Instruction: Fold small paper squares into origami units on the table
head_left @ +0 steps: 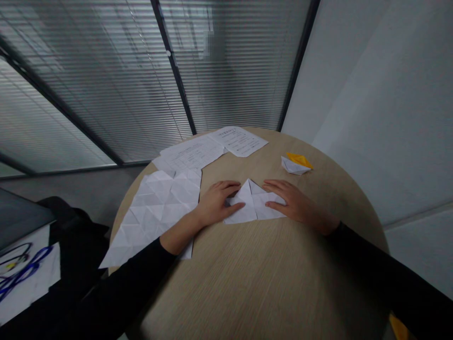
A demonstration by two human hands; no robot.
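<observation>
A white sheet of folded paper point(252, 203) lies on the round wooden table, with a triangular peak at its far side and a crease down its middle. My left hand point(218, 200) rests over its left end, fingers stretched out and thumb apart. On the right end lies my right hand point(288, 200), its fingers also extended and the thumb spread below them. Both palms face down, and they cover the ends of the paper. Left of my left hand is a large creased white sheet point(159, 198), partly under my left forearm.
Printed pages point(240, 140) lie at the table's far side. Folded paper boats, one yellow point(300, 159) and one white point(294, 166), sit at the back right. A chair at left holds papers and a blue cord point(30, 270). Blinds and a wall stand beyond the table point(269, 283).
</observation>
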